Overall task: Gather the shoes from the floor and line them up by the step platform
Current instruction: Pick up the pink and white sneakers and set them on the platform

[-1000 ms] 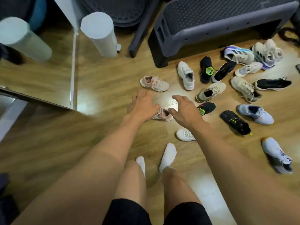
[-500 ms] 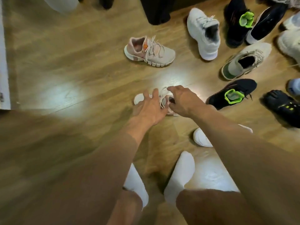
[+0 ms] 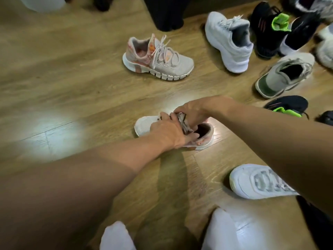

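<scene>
A pink and white shoe (image 3: 144, 124) lies on the wooden floor in the middle, toe to the left. My left hand (image 3: 169, 131) is closed over its laces and side. My right hand (image 3: 192, 110) pinches its tongue and laces from above. Its matching pink shoe (image 3: 162, 60) stands farther away, toe to the right. Only a dark foot of the step platform (image 3: 165, 13) shows at the top edge.
Several other shoes lie to the right: a white one (image 3: 230, 42), a black one with a green lining (image 3: 266, 31), a beige one (image 3: 284, 74), another black and green one (image 3: 288, 106), and a white one (image 3: 261, 183) under my right forearm. My socked feet (image 3: 225, 231) are at the bottom.
I have leaned in closer to the floor. Both hands went from hovering over the near pink shoe to closing on it.
</scene>
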`<control>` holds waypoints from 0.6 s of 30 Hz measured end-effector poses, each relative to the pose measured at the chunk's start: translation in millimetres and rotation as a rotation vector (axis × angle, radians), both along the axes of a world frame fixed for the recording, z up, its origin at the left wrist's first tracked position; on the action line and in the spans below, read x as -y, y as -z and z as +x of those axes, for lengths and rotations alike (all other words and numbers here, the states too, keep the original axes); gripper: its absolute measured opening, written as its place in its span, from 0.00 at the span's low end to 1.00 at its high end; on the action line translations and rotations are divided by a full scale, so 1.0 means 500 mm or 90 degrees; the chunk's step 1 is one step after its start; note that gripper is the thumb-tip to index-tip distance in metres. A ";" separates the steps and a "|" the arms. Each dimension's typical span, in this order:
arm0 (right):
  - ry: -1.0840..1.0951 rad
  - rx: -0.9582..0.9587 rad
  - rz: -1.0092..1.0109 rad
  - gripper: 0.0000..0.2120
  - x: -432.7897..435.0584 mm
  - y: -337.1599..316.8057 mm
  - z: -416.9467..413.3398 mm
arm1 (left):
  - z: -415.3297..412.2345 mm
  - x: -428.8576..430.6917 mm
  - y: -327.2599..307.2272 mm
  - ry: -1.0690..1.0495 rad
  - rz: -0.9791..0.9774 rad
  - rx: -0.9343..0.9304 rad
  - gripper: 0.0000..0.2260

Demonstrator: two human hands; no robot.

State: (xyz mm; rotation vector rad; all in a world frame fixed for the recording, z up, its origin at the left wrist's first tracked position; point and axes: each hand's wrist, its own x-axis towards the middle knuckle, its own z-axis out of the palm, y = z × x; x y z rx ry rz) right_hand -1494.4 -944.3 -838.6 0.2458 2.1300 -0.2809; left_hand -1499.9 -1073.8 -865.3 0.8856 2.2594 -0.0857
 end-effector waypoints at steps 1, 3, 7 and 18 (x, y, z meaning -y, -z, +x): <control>0.036 0.010 -0.014 0.28 -0.005 -0.002 -0.002 | -0.002 -0.005 0.002 0.002 -0.001 -0.013 0.48; 0.103 0.017 -0.055 0.18 -0.008 -0.002 0.003 | -0.006 -0.014 -0.002 0.029 0.009 -0.038 0.43; 0.212 -0.024 -0.144 0.09 0.012 -0.006 0.009 | -0.037 -0.017 -0.032 0.054 0.026 -0.070 0.35; 0.413 -0.331 -0.279 0.13 0.127 -0.078 -0.145 | -0.245 0.113 -0.120 -0.125 0.174 -0.175 0.13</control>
